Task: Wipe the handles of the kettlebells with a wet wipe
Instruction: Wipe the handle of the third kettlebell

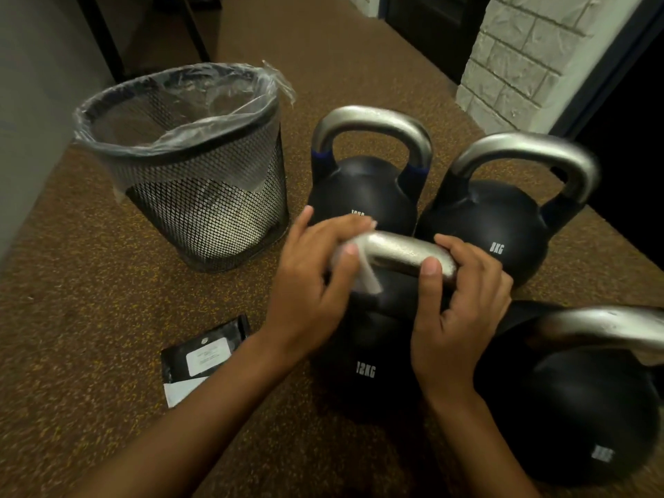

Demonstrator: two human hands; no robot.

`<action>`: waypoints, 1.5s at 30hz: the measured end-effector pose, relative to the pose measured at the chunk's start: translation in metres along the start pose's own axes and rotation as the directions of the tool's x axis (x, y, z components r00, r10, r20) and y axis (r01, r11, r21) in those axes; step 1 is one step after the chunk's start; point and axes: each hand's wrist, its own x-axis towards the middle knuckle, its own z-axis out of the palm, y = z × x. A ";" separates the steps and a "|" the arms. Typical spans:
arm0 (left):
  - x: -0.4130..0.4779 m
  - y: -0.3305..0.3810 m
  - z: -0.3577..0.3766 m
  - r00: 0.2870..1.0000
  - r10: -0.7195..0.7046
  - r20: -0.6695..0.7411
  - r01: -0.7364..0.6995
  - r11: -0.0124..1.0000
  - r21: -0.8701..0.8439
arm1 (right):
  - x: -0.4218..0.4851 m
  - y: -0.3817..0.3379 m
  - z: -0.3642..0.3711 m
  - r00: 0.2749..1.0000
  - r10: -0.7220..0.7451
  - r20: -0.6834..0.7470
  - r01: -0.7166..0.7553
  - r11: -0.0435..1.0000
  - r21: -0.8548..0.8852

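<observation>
Left hand (312, 271) curls round the limp wet wipe (364, 282), pressing it onto the steel handle (402, 251) of the 12KG kettlebell (363, 368), just right of the mesh bin (201, 195). Right hand (463, 296) clasps the handle's other end, thumb on its near side. Such a heavy bell should stay put; wetted steel is likely slippery.

You've got four black-bodied kettlebells with silver-grey handles. There's white lettering on the 12KG kettlebell (366, 372) and the 8KG kettlebell (496, 224), and a blurred white mark on the near-right kettlebell (582, 407). The back-left kettlebell (363, 195) has blue bands (323, 161) at the handle roots. Your wet wipe (366, 282) is white. The waste bin (215, 195) is black diamond mesh with a clear liner (179, 113). The wipes packet (208, 350) is black with a white label. The floor (90, 336) is brown with yellow speckle. The wall (531, 59) has a white block pattern.
</observation>
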 end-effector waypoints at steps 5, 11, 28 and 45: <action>0.026 -0.014 -0.005 0.798 -0.579 0.169 0.590 0.807 -0.016 | 0.000 -0.001 0.000 1.000 0.004 -0.006 -0.004 1.000 0.003; 0.044 0.000 0.000 0.872 -0.426 0.240 0.404 0.905 0.135 | 0.000 -0.001 0.000 1.000 -0.003 -0.012 0.003 1.000 -0.003; 0.057 0.027 0.009 0.897 -0.286 0.338 0.087 0.863 0.498 | 0.000 -0.002 0.000 1.000 0.006 -0.002 -0.006 1.000 -0.003; 0.031 0.019 0.014 0.967 0.093 0.238 -0.195 0.870 0.453 | 0.000 0.000 -0.001 1.000 -0.007 0.016 0.007 1.000 0.000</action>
